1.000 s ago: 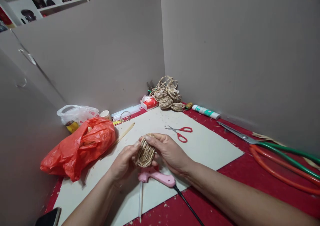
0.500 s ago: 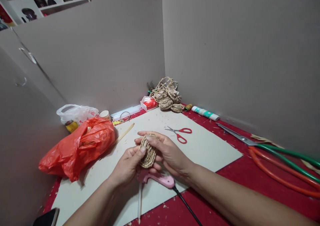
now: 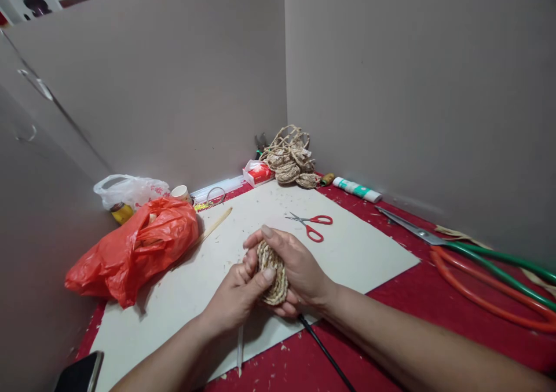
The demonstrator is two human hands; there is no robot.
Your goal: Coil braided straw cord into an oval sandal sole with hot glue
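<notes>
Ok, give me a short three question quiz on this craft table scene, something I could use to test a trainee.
1. True or false: both the left hand and the right hand have a grip on the oval coiled straw-rope piece.
2. Which lies nearer the hands on the pale cardboard sheet? A. the small red-handled scissors B. the long shears with green and orange loop handles
3. Fill in: left of the hands sits a crumpled ___ plastic bag.

Key: 1 true; 2 A; 3 red.
</notes>
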